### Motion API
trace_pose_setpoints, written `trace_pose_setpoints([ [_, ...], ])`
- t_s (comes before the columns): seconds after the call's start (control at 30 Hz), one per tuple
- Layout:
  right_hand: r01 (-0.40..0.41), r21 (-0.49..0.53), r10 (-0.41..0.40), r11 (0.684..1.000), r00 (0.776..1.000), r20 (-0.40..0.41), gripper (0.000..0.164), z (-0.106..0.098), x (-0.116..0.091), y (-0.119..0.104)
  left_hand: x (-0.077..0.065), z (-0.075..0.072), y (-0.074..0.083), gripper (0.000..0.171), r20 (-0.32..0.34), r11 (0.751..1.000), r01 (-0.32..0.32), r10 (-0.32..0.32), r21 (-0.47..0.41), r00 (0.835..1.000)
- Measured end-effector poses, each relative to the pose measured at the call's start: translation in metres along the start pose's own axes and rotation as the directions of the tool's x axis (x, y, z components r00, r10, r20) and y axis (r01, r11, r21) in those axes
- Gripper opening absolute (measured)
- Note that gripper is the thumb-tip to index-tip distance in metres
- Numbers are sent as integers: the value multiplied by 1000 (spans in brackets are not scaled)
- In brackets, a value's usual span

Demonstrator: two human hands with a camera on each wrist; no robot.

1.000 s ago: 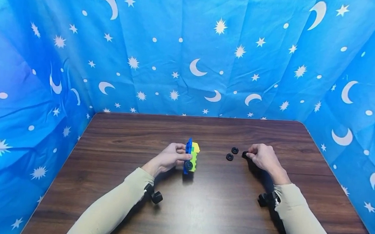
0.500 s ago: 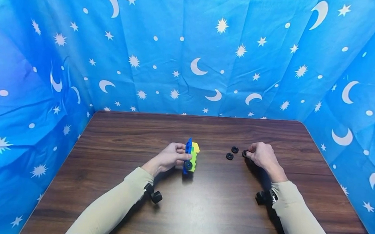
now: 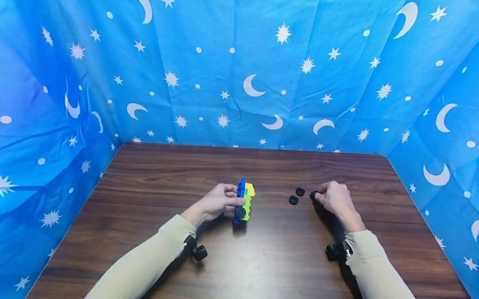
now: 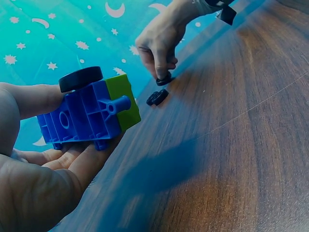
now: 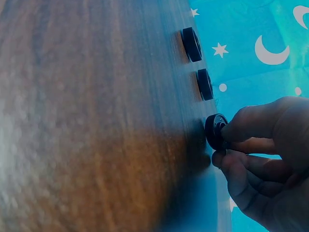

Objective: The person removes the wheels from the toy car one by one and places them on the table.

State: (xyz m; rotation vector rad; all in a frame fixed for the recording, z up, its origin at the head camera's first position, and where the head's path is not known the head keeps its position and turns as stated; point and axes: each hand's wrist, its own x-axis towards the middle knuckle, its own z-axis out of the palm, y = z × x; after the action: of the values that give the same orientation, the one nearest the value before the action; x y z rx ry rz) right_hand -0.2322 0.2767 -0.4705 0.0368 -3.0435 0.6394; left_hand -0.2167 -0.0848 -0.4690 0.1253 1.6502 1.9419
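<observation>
My left hand (image 3: 217,201) grips a toy brick car (image 3: 247,209) with a blue base, a green body and a yellow block at the far end. The car is tipped on its side, its blue underside (image 4: 79,118) facing the left wrist camera. One black wheel (image 4: 81,78) sits on its axle, and a bare axle stub (image 4: 119,104) sticks out near the green block. To the right, my right hand (image 3: 337,200) pinches a black wheel (image 5: 214,131) between thumb and fingers at the tabletop. Two more black wheels, one farther back (image 3: 300,191) and one nearer (image 3: 293,199), lie just left of it.
The wooden table (image 3: 230,271) reaches back to a blue curtain (image 3: 212,72) printed with moons and stars, which also closes in both sides. Each wrist carries a small black camera, one left (image 3: 200,252) and one right (image 3: 333,251).
My right hand has shifted very slightly, and the wheel in its fingers has tilted a little. The left hand and the toy car stay nearly still.
</observation>
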Motion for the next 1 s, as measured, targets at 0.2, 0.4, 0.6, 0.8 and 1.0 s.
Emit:
trace_pose_setpoints([
  [0.2, -14, -6, 14, 1000, 1000, -13, 16, 1, 1, 0, 0, 1, -1, 37, 6, 1000, -4, 4, -4, 1000],
  [0.4, -36, 0, 36, 999, 999, 4, 15, 1, 1, -1, 0, 1, 0, 39, -2, 1000, 4, -4, 6, 1000],
  [0.6, -56, 4, 56, 998, 998, 25, 16, 1, 2, -1, 3, 1, 0, 40, -1, 1000, 8, -8, 5, 1000],
  [0.8, -70, 19, 70, 997, 997, 19, 18, 2, 1, 0, 4, 0, -1, 40, -6, 1000, 21, -21, 2, 1000],
  [1.0, -57, 22, 57, 998, 998, 12, 19, 2, 1, 1, 5, 0, -1, 40, -1, 1000, 17, -17, -2, 1000],
])
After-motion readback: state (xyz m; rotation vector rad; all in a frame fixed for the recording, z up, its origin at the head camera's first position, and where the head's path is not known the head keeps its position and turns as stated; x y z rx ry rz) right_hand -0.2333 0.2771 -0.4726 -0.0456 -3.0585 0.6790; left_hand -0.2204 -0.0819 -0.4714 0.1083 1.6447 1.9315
